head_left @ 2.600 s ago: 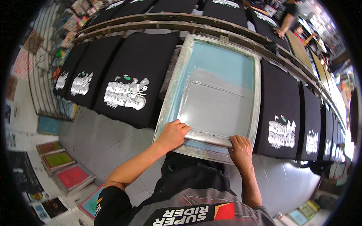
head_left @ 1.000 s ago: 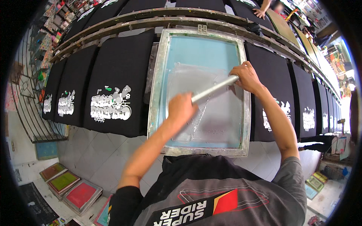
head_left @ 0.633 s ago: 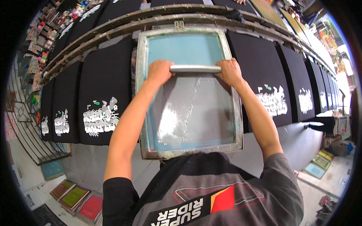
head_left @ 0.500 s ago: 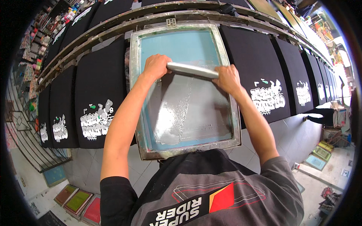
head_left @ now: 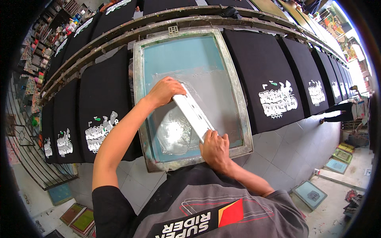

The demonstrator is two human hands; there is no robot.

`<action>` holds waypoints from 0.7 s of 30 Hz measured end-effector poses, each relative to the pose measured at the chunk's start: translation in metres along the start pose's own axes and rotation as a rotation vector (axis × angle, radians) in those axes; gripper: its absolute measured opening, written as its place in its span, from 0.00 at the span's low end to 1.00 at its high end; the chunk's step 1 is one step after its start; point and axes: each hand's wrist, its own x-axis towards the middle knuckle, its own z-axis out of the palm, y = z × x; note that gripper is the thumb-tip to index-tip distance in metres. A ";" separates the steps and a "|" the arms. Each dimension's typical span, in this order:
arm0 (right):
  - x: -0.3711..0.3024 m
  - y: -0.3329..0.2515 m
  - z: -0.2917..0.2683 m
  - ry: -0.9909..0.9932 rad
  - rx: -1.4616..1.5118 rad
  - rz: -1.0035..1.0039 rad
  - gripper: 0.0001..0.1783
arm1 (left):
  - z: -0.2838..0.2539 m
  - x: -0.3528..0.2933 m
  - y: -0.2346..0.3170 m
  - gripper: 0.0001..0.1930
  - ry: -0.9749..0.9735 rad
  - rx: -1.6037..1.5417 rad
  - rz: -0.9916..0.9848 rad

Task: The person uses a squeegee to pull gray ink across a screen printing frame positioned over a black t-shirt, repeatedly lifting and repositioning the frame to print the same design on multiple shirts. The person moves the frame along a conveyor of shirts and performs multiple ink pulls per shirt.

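Observation:
Both my hands grip a long white and silver squeegee [head_left: 193, 113], held slantwise over a screen printing frame [head_left: 239, 89]. My left hand [head_left: 166, 92] is wrapped round its upper left end. At the lower right end, near the frame's front edge, my right hand [head_left: 216, 150] has its fingers closed on it. Wet grey ink [head_left: 172, 133] lies on the blue mesh [head_left: 182, 51], shining left of the squeegee. Whether the squeegee's blade touches the mesh, I cannot tell. The fabric under the frame is hidden.
Black shirts [head_left: 260, 67] with white and green prints lie on boards in a row on both sides. Behind the frame runs a metal rail [head_left: 154, 27]. More screens [head_left: 310, 195] stand low at the right, others [head_left: 84, 220] at the lower left. A person [head_left: 341, 113] is far right.
The squeegee has swung from nearly level across the mesh to a steep slant. My right hand came down toward me and leftward; my left hand came down a little. The view shifted slightly.

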 end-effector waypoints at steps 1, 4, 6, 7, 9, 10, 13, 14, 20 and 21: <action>0.004 0.004 -0.003 -0.024 0.015 -0.029 0.23 | -0.011 -0.008 0.001 0.19 -0.026 -0.014 -0.011; 0.028 0.029 -0.015 0.084 -0.018 -0.186 0.08 | -0.037 -0.038 0.012 0.21 -0.120 0.044 -0.181; 0.063 0.043 -0.026 0.106 -0.060 -0.208 0.09 | -0.041 -0.050 0.007 0.21 -0.082 0.105 -0.279; 0.087 0.056 -0.025 0.153 -0.085 -0.224 0.12 | -0.041 -0.053 0.004 0.20 -0.044 0.126 -0.322; 0.142 0.079 -0.027 0.226 -0.091 -0.266 0.17 | -0.043 -0.046 0.003 0.16 0.024 0.105 -0.411; 0.171 0.086 -0.034 0.260 -0.072 -0.296 0.17 | -0.041 -0.040 0.000 0.16 0.065 0.121 -0.456; 0.236 0.092 -0.045 0.264 -0.075 -0.336 0.20 | -0.021 -0.026 -0.016 0.13 0.286 0.141 -0.533; 0.252 0.093 -0.047 0.269 -0.081 -0.361 0.21 | -0.016 -0.024 -0.027 0.13 0.294 0.161 -0.565; 0.265 0.091 -0.038 0.254 -0.077 -0.358 0.16 | -0.011 -0.024 -0.047 0.15 0.307 0.037 -0.593; 0.258 0.092 -0.042 0.250 -0.071 -0.345 0.16 | -0.014 -0.023 -0.038 0.16 0.283 0.059 -0.589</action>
